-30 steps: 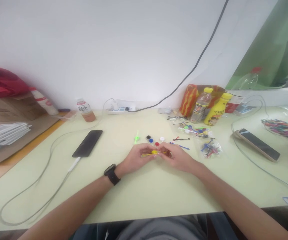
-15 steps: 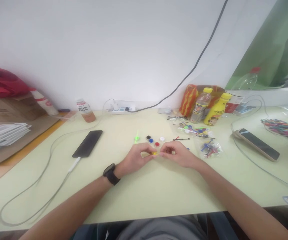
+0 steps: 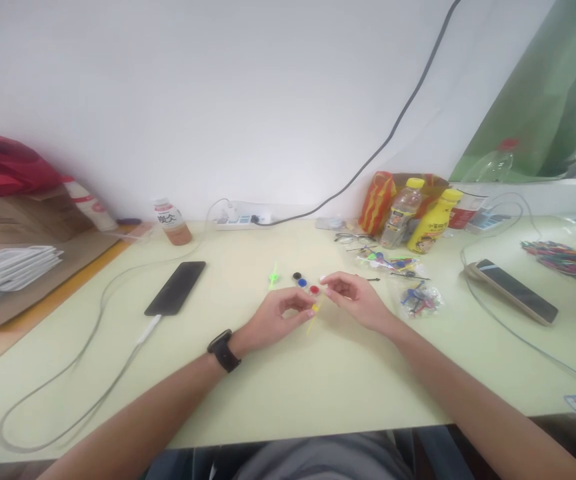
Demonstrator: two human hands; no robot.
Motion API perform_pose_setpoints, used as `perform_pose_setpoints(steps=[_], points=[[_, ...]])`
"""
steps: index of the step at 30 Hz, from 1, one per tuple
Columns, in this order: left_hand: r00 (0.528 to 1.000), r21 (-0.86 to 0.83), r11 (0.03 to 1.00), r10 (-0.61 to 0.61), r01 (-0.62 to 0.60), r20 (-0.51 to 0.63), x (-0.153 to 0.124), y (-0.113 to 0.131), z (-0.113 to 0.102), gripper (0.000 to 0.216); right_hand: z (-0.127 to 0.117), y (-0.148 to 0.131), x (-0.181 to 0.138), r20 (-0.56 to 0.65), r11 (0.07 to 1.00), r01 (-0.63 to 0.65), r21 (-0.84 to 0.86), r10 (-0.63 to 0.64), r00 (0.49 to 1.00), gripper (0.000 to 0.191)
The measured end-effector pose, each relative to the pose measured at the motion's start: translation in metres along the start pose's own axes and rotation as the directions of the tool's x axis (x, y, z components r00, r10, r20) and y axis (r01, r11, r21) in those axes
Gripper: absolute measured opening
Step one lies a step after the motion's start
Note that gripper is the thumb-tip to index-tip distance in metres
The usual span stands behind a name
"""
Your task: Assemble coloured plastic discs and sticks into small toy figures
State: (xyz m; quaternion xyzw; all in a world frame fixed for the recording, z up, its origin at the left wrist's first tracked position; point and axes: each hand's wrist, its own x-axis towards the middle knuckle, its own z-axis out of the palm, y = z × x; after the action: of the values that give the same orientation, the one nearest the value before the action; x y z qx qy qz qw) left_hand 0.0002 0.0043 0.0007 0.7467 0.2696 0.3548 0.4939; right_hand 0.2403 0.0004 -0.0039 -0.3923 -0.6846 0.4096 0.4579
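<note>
My left hand (image 3: 274, 319), with a black watch on its wrist, pinches a thin yellow plastic stick (image 3: 313, 315) that hangs from its fingertips over the pale green table (image 3: 288, 373). My right hand (image 3: 355, 299) hovers just right of it, fingers curled and reaching towards a small white cap (image 3: 323, 278); whether the fingertips touch the cap I cannot tell. A row of small caps lies just beyond the hands: black (image 3: 297, 275), blue (image 3: 302, 282), red (image 3: 314, 289). A green stick piece (image 3: 273, 275) lies to their left.
A black phone (image 3: 175, 287) on a white cable lies left. Clear bags of coloured sticks (image 3: 421, 298), drink bottles (image 3: 435, 219) and a snack bag stand at back right. Another phone (image 3: 516, 291) and a pile of coloured sticks (image 3: 558, 257) lie far right. A power strip (image 3: 241, 217) sits by the wall.
The hands held the yellow piece together between them; now they have parted. The left hand keeps the yellow stick, now hanging down, and the right hand has moved up towards the white cap.
</note>
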Motion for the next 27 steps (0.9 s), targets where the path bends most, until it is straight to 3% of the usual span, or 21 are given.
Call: perform_pose_setpoints(steps=[5, 8, 13, 20, 24, 26, 27], points=[[0.992, -0.164, 0.985, -0.075, 0.059, -0.097, 0.004, -0.009, -0.002, 0.024, 0.003, -0.008, -0.007, 0.003, 0.993, 0.070, -0.095, -0.070, 0.998, 0.037], [0.985, -0.251, 0.965, -0.113, 0.078, -0.130, 0.005, -0.010, -0.004, 0.026, 0.009, -0.009, -0.011, 0.040, 0.998, 0.062, -0.004, -0.062, 0.997, 0.052], [0.984, -0.305, 0.949, -0.122, 0.078, -0.126, 0.004, -0.012, -0.006, 0.026, 0.016, -0.004, -0.012, -0.010, 0.994, 0.066, 0.084, -0.066, 0.998, 0.075], [0.985, -0.314, 0.947, -0.113, 0.068, -0.129, 0.004, -0.011, -0.006, 0.026, 0.016, -0.006, -0.013, -0.036, 0.991, 0.092, 0.092, -0.089, 0.995, 0.072], [0.984, -0.303, 0.950, -0.118, 0.072, -0.135, 0.005, -0.010, -0.007, 0.026, 0.015, -0.008, -0.013, -0.003, 0.994, 0.076, 0.082, -0.076, 0.997, 0.054], [0.983, -0.294, 0.953, -0.121, 0.075, -0.141, 0.005, -0.011, -0.007, 0.026, 0.012, -0.008, -0.013, 0.087, 0.998, 0.025, 0.055, -0.030, 0.996, 0.040], [0.981, -0.290, 0.954, -0.125, 0.079, -0.146, 0.005, -0.012, -0.008, 0.026, 0.009, -0.007, -0.012, 0.153, 0.999, -0.009, 0.041, 0.002, 0.988, 0.047]])
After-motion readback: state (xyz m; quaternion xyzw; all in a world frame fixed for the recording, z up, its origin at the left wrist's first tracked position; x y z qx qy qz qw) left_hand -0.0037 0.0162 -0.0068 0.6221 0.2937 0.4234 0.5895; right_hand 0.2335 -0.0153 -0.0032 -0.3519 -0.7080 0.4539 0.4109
